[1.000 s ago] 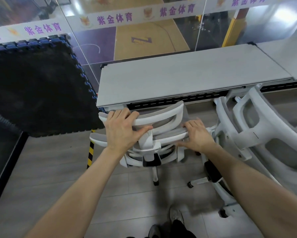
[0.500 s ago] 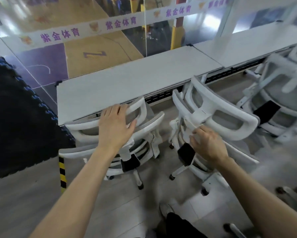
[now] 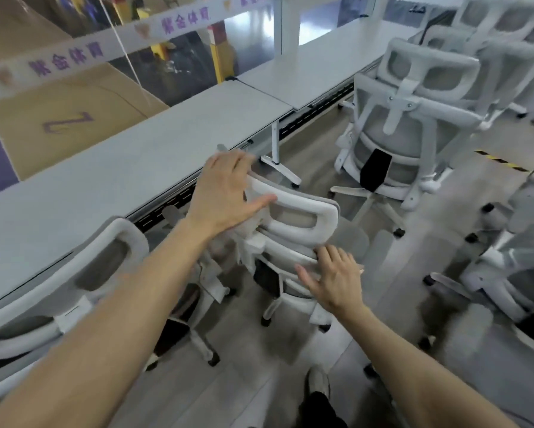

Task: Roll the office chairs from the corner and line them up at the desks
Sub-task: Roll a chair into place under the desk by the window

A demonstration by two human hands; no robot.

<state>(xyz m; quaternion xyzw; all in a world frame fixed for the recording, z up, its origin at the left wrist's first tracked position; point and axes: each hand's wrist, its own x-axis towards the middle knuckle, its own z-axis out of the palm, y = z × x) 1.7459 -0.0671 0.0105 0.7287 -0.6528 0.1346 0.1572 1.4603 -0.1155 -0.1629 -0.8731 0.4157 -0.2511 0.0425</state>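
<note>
A person's left hand (image 3: pixel 225 193) lies over the top rail of the headrest of a white office chair (image 3: pixel 293 223), fingers draped over the far edge and thumb stretched along the near side, while the right hand (image 3: pixel 333 278) rests flat, fingers spread and nearly straight, against the top edge of the same chair's backrest just below. The chair stands with its back to the camera, facing the long grey counter (image 3: pixel 136 168), its headrest close to the counter's front edge. A second white chair (image 3: pixel 58 282) sits just to the left, its headrest also near the counter edge and partly crossed by the left forearm. Farther along to the right, a third chair (image 3: pixel 414 118) with a grey mesh back stands apart from the held one, in front of the adjoining counter (image 3: pixel 315 69). More white chairs (image 3: pixel 513 44) crowd the upper right and the right edge, blurred. A glass wall behind the counters carries a white banner (image 3: pixel 74 57) with purple characters. The person's shoe (image 3: pixel 318 383) shows on the grey floor (image 3: pixel 259 366) at the bottom; a yellow-and-black striped strip (image 3: pixel 494 157) marks the floor at right
</note>
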